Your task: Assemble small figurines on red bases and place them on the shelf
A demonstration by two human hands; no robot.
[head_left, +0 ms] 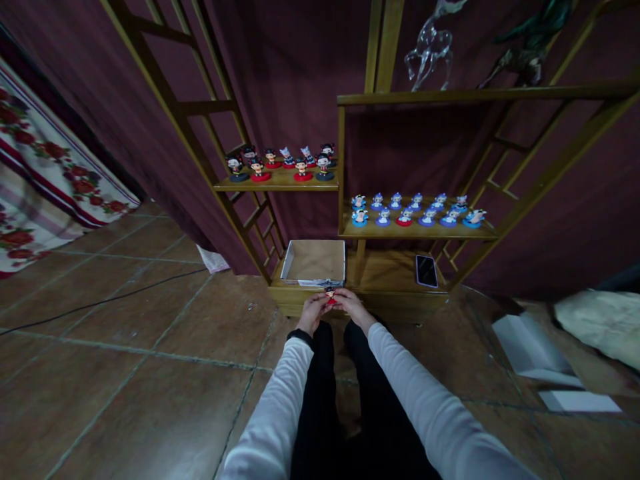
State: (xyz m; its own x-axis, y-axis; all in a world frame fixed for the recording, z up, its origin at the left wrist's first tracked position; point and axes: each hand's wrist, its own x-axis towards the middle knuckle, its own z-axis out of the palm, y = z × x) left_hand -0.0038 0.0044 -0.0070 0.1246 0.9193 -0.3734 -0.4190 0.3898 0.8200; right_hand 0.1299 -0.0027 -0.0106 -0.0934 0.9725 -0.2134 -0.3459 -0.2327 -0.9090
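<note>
Both hands hold one small figurine (330, 295) with dark hair and a red base, in front of the wooden shelf unit. My left hand (313, 311) grips it from the left side, fingers closed. From the right, my right hand (351, 303) pinches the same figurine. Just beyond the hands lies an open cardboard box (289, 263), its bottom bare. Higher up, the left shelf (280, 185) carries several dark-haired and grey figurines on red or black bases. On the right shelf (425, 232) stand two rows of blue and purple figurines, one with a red base (404, 217).
A phone (427, 271) lies on the lowest board at right. The top shelf (475, 95) bears a clear glass deer (431, 50) and a dark statue (525, 57). White packaging (535, 353) is on the floor at right; a black cable (115, 298) crosses the tiles at left.
</note>
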